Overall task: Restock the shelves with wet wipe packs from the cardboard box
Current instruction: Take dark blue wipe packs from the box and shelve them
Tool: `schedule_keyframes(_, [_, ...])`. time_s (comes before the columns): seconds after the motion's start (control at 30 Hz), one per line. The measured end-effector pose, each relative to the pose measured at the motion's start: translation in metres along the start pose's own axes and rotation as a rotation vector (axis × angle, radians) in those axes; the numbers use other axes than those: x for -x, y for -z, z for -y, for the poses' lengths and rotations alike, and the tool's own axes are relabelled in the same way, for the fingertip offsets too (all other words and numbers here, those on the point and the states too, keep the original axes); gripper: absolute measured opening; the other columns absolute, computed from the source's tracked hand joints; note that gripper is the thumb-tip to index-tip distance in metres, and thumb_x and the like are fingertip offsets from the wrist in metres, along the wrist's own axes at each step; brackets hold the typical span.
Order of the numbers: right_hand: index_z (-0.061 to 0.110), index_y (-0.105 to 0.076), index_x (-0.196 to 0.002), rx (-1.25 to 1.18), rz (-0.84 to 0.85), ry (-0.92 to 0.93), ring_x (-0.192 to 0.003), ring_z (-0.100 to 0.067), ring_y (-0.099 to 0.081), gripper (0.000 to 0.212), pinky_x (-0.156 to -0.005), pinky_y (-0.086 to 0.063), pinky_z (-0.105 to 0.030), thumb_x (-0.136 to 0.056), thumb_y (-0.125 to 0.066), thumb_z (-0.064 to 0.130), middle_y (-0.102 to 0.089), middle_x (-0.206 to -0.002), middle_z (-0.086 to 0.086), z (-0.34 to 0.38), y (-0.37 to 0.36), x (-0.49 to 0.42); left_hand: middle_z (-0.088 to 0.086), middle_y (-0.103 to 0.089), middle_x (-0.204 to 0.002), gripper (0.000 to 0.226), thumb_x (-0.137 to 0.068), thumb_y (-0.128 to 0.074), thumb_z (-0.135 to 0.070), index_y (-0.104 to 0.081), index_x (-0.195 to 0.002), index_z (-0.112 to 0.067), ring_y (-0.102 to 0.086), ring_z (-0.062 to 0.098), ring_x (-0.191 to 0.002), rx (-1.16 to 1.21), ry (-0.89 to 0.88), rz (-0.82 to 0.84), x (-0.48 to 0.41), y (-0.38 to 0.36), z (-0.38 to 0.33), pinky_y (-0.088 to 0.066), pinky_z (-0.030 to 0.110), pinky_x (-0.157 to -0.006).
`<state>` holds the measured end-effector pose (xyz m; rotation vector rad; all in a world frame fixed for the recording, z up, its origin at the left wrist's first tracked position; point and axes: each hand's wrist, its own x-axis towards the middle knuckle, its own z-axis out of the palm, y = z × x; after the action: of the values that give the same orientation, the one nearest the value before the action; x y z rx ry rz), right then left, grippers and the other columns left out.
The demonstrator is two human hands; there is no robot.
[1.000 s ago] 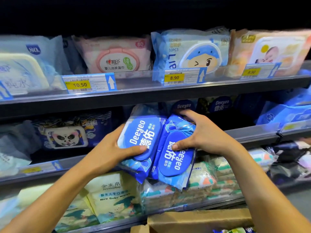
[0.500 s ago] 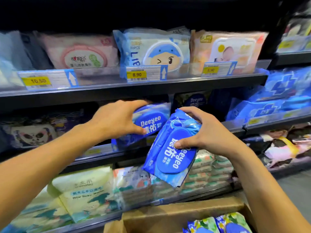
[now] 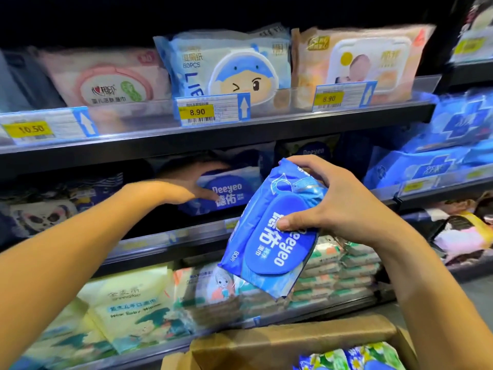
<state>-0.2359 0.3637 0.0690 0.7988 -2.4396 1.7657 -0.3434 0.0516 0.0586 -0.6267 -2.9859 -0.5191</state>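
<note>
Moved on, that left hand (image 3: 192, 182): half a second back it was carrying a pack towards the shelf, and now the shelved Deeyeo pack (image 3: 234, 193) sits on the middle shelf (image 3: 165, 244) with the hand, blurred, at its left end. Fingers stretched along the top edge, thumb low against the front. It's spread wide, touching the pack, not wrapped round it. White "Deeyeo" lettering with Chinese characters reads upright on the dark blue lid.

Right hand (image 3: 344, 206) has the second Deeyeo pack (image 3: 269, 236) out in front of the shelf, just right of the left hand and lower. Thumb pressed on the blue lid, fingers curled over the top corner, a firm grip. Pack's tilted, so "Deeyeo" runs upside down, and "80" shows near its lower left edge. Behind those fingers another Deeyeo label (image 3: 313, 150) peeks out from the shelf.

Above both hands, yellow price tags: "10.50" tag (image 3: 30, 128), "8.90" tag (image 3: 197, 112), and a second "8.90" tag (image 3: 328, 98). Over the middle one, a light blue pack (image 3: 229, 68) marked "80PCS" with a winking cartoon face. Below the right wrist, the cardboard box (image 3: 293, 340), flower-printed packs (image 3: 352, 356) inside.
</note>
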Motion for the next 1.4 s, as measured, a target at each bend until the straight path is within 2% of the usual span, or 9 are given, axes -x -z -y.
schedule_keyframes(0.13, [0.035,-0.063,-0.118,-0.007,0.015,0.012,-0.093,-0.005,-0.075,0.077,-0.074,-0.059,-0.021,-0.053,-0.099,0.012,-0.075,-0.108,0.015,-0.004,-0.005,-0.008,0.004,-0.053,-0.140,0.072,-0.077,-0.083,-0.020,-0.050,-0.141,-0.015,-0.049,0.021,-0.128,-0.008,0.048,-0.030,0.008,0.023,0.041,-0.034,0.027,-0.108])
schedule_keyframes(0.27, [0.034,-0.063,-0.118,-0.017,0.026,0.015,-0.091,-0.003,-0.074,0.079,-0.072,-0.057,-0.018,-0.049,-0.098,0.019,-0.075,-0.109,0.014,-0.009,-0.012,-0.015,-0.003,-0.048,-0.137,0.080,-0.075,-0.085,-0.024,-0.045,-0.143,-0.017,-0.042,0.017,-0.131,0.005,0.204,0.009,0.014,0.048,0.076,-0.027,0.021,-0.104])
schedule_keyframes(0.53, [0.036,-0.063,-0.120,-0.006,0.051,0.029,-0.091,-0.004,-0.075,0.086,-0.073,-0.057,-0.018,-0.042,-0.097,0.028,-0.076,-0.108,0.013,-0.016,-0.025,-0.028,0.000,-0.052,-0.123,0.056,-0.082,-0.078,-0.012,-0.052,-0.131,-0.020,-0.046,0.016,-0.111,-0.111,0.028,-0.063,0.034,0.044,0.083,-0.028,-0.002,-0.085])
schedule_keyframes(0.9, [0.027,-0.064,-0.116,-0.048,0.058,0.078,-0.084,0.000,-0.074,0.077,-0.071,-0.056,-0.015,-0.046,-0.095,0.018,-0.078,-0.100,0.014,0.004,-0.051,-0.045,0.006,-0.057,-0.136,0.040,-0.091,-0.064,-0.032,-0.058,-0.131,-0.031,-0.054,0.029,-0.120,-0.430,0.115,-0.245,0.054,0.028,0.057,-0.042,0.035,-0.101])
schedule_keyframes(0.97, [0.026,-0.064,-0.119,-0.054,0.078,0.089,-0.085,0.001,-0.073,0.079,-0.073,-0.055,-0.014,-0.047,-0.096,0.018,-0.078,-0.102,0.015,0.008,-0.057,-0.048,-0.011,-0.065,-0.120,0.025,-0.095,-0.057,-0.039,-0.065,-0.118,-0.036,-0.062,0.009,-0.105,-0.070,0.152,-0.340,0.074,0.019,0.015,-0.046,0.026,-0.091])
schedule_keyframes(1.07, [0.024,-0.065,-0.120,-0.099,0.106,0.105,-0.089,0.002,-0.071,0.076,-0.076,-0.055,-0.014,-0.050,-0.094,0.016,-0.078,-0.103,0.014,0.013,-0.068,-0.049,-0.006,-0.065,-0.131,0.045,-0.087,-0.064,-0.050,-0.060,-0.129,-0.034,-0.066,0.007,-0.110,0.841,0.153,-0.081,0.116,-0.001,-0.043,-0.055,0.034,-0.095])
schedule_keyframes(1.17, [0.020,-0.067,-0.123,-0.106,0.108,0.113,-0.094,-0.002,-0.070,0.072,-0.081,-0.055,-0.019,-0.057,-0.096,0.016,-0.077,-0.107,0.006,0.014,-0.086,-0.052,-0.003,-0.067,-0.127,0.069,-0.074,-0.081,-0.027,-0.050,-0.136,-0.028,-0.067,0.016,-0.112,0.934,0.070,-0.065,0.147,-0.015,-0.064,-0.057,0.032,-0.089])
schedule_keyframes(1.3, [0.024,-0.068,-0.116,-0.468,-0.068,0.042,-0.093,-0.010,-0.067,0.045,-0.077,-0.055,-0.025,-0.075,-0.085,0.033,-0.070,-0.107,-0.004,0.001,-0.104,-0.055,0.009,-0.073,-0.114,0.060,-0.065,-0.082,-0.015,-0.062,-0.122,-0.017,-0.073,0.023,-0.095,1.274,0.215,-0.221,0.173,-0.027,-0.061,-0.059,0.032,-0.075])
schedule_keyframes(1.4, [0.024,-0.066,-0.124,-0.503,0.057,-0.116,-0.102,-0.024,-0.072,0.080,-0.078,-0.060,-0.034,-0.058,-0.087,0.063,-0.073,-0.117,-0.006,-0.007,-0.100,-0.047,0.014,-0.075,-0.109,0.052,-0.064,-0.081,-0.015,-0.068,-0.115,-0.015,-0.074,0.025,-0.088,1.486,0.326,-0.317,0.182,-0.037,-0.058,-0.059,0.034,-0.067])
